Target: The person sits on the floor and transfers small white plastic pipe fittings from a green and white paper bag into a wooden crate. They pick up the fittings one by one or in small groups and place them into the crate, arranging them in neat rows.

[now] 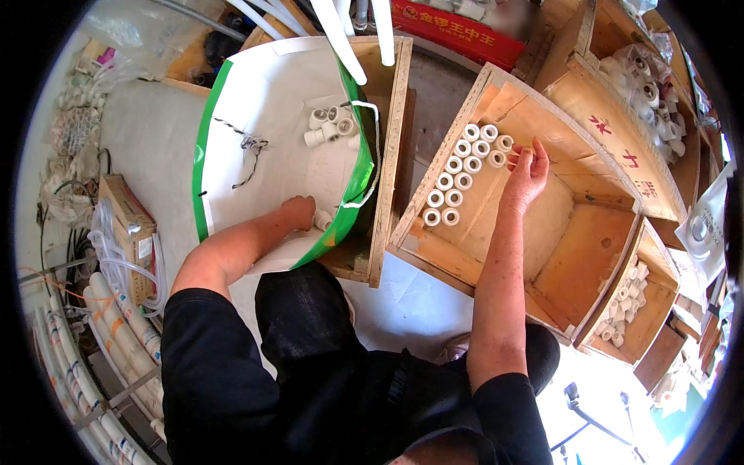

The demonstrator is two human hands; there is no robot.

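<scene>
My left hand (298, 213) reaches into a large white paper bag (267, 116) with green edges and a white rope handle. It is curled beside white plastic pipe fittings (324, 220); its fingertips are hidden, so a grip cannot be made out. Farther up in the bag lies a loose group of similar fittings (332, 123). Over a wooden box (540, 226), my right hand (528, 161) has its fingers apart, with nothing visible between them. Its fingertips are close to the end of two rows of upright white fittings (463, 149) along the box's left wall.
A smaller wooden compartment (648, 314) with loose fittings adjoins at lower right. Bagged fittings fill another wooden bin (630, 168) at upper right. White pipes (341, 43) overhang the bag. A pipe rack (110, 401) and coiled clear hose (107, 235) lie left.
</scene>
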